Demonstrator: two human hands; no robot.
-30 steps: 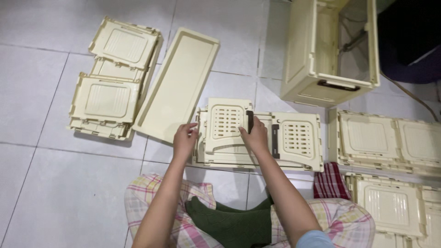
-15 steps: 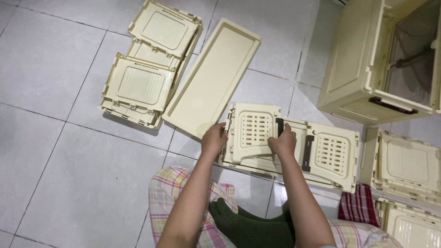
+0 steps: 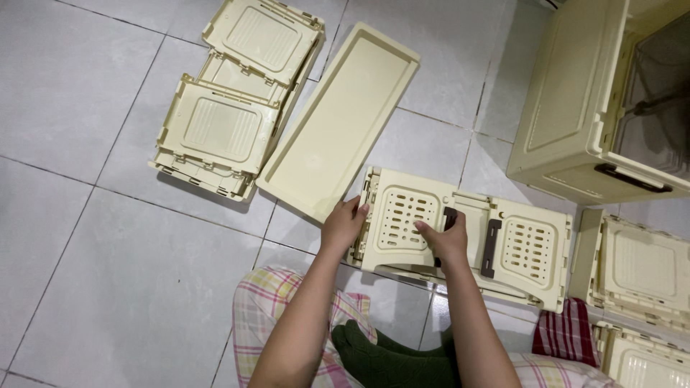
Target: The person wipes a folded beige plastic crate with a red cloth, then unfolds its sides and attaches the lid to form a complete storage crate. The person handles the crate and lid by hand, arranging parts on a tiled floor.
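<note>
Grey tiled floor (image 3: 108,273), strewn with cream plastic parts. Left hand (image 3: 343,226) curled over the left edge of a folded crate panel (image 3: 460,233), fingers wrapped round the rim. Right hand (image 3: 444,241) pressed flat on the panel's middle, fingers together, next to a dark latch (image 3: 492,248). Beyond the left hand, a long tray (image 3: 341,118); farther left, a panel stack (image 3: 230,108). Beyond the right hand, an assembled bin (image 3: 575,93). Plaid trousers (image 3: 269,316) and green socks (image 3: 388,359) just below both wrists.
</note>
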